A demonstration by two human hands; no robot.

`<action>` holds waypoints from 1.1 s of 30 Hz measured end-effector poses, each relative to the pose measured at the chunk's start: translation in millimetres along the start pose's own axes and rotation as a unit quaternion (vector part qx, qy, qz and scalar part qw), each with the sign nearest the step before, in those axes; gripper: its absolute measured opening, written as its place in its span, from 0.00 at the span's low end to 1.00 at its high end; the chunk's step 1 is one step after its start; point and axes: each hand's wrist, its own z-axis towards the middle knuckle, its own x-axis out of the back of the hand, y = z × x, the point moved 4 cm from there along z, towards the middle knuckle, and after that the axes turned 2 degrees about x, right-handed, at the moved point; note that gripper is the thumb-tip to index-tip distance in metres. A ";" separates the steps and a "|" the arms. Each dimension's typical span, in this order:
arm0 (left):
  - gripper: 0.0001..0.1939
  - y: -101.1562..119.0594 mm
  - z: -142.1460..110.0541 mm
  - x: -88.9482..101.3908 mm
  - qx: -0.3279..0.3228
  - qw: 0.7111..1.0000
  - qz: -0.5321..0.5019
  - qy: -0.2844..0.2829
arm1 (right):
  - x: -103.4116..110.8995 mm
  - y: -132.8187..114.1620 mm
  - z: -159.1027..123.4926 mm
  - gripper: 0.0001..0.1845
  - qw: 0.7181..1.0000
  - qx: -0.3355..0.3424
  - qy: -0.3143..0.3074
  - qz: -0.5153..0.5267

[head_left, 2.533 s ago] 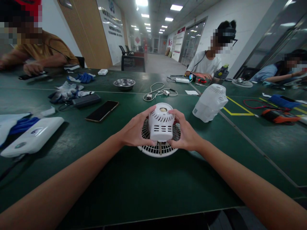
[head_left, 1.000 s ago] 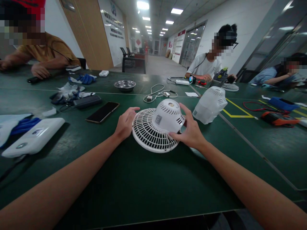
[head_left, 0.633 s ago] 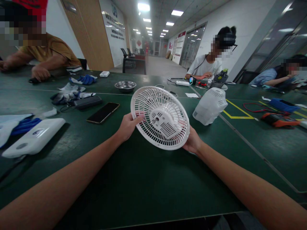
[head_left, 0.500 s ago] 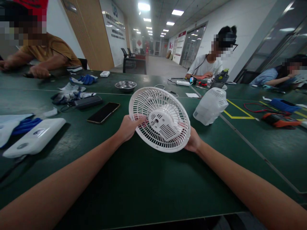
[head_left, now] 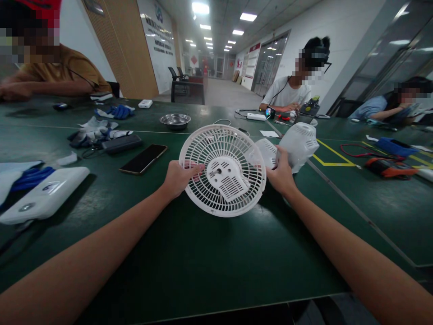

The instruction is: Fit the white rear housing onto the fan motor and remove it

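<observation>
With my left hand [head_left: 177,179] I hold the left rim of the round white fan grille [head_left: 221,206], fingers closed on it, tilted above the green counter [head_left: 216,262]. My right hand [head_left: 281,174] has its fingers around the vented white housing [head_left: 267,152], apparently pulled clear of the grille, though the overlap hides their edges. Just beyond sits the translucent wrapped part [head_left: 297,145].
</observation>
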 end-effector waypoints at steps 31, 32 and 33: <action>0.13 -8.1 11.9 13.1 0.124 0.992 0.003 0.038 | 88.8 33.3 25.5 0.42 0.929 -0.061 0.361 -0.054; 0.14 -7.8 11.9 12.7 0.122 0.992 0.001 0.036 | 85.5 23.8 26.4 0.42 0.933 -0.044 0.355 -0.047; 0.14 -7.5 11.8 12.2 0.120 0.992 -0.002 0.034 | 80.5 15.7 26.6 0.41 0.938 -0.032 0.343 -0.042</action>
